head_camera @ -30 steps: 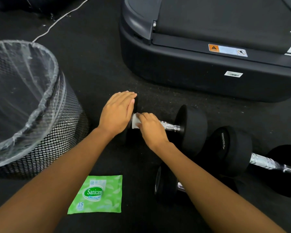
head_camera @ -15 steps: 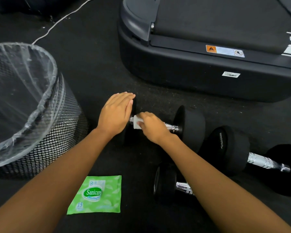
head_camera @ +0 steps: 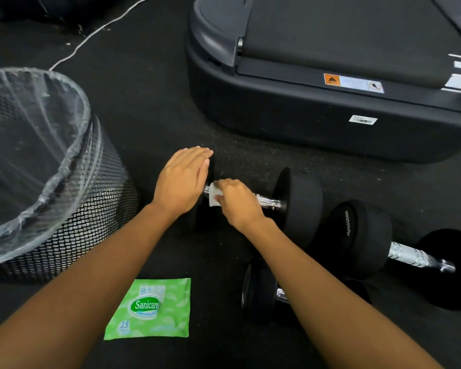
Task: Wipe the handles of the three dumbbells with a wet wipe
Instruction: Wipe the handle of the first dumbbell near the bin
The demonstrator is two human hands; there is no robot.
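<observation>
The right hand (head_camera: 238, 202) kept a closed grip on a white wet wipe (head_camera: 214, 196), pressed around the left end of the chrome handle (head_camera: 268, 202) of the first dumbbell (head_camera: 298, 206) on the floor (head_camera: 149, 107). The left hand (head_camera: 183, 179) lay flat, fingers together, on its left weight. Two more dumbbells (head_camera: 362, 238) (head_camera: 258, 291) crowded the right; the wipe pack (head_camera: 151, 310) and mesh bin (head_camera: 72, 230) lay left, and open floor stretched ahead to the treadmill (head_camera: 304, 115).

Three dumbbells: first (head_camera: 298, 206), second (head_camera: 362, 238), third (head_camera: 258, 291). One white wet wipe (head_camera: 214, 194). One green wipe pack (head_camera: 149, 310). One mesh bin (head_camera: 64, 222). One treadmill (head_camera: 330, 75). One white cable (head_camera: 96, 30). Two hands: left hand (head_camera: 181, 179), right hand (head_camera: 237, 201).
</observation>
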